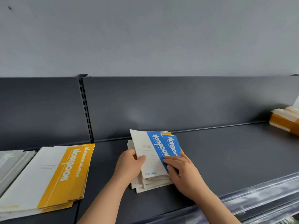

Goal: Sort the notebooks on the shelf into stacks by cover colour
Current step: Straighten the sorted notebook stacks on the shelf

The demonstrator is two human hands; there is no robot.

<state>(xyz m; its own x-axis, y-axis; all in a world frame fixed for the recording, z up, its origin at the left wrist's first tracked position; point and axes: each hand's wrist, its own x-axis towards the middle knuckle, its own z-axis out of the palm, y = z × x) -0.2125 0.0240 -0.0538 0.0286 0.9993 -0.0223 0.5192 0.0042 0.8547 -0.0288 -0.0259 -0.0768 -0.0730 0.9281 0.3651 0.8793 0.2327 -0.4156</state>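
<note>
From the head camera, the only view, both hands work a loose pile of notebooks [152, 180] lying on the dark shelf [226, 151] just below the middle of the frame. The left hand [129, 165] pinches the left edge of the top blue notebook [153, 152], thumb on the white part of its cover, fingers hidden beneath. The right hand [181, 168], at about four o'clock from that cover, lies flat with fingertips pressing the blue band; whether it grips anything underneath I cannot tell. A second blue notebook [174, 146] is fanned out just behind the top one, with a sliver of yellow showing under it. At eight o'clock, well apart, lies the yellow stack [53, 178], with grey covers [11, 165] at the far left; more yellow-banded items [284, 122] sit at two o'clock. The likely mishap is lifting two blue covers with a yellow one caught between, since the edges overlap unevenly. The pile beneath is splayed, so a sideways pull may drag it toward the shelf's front lip.
</note>
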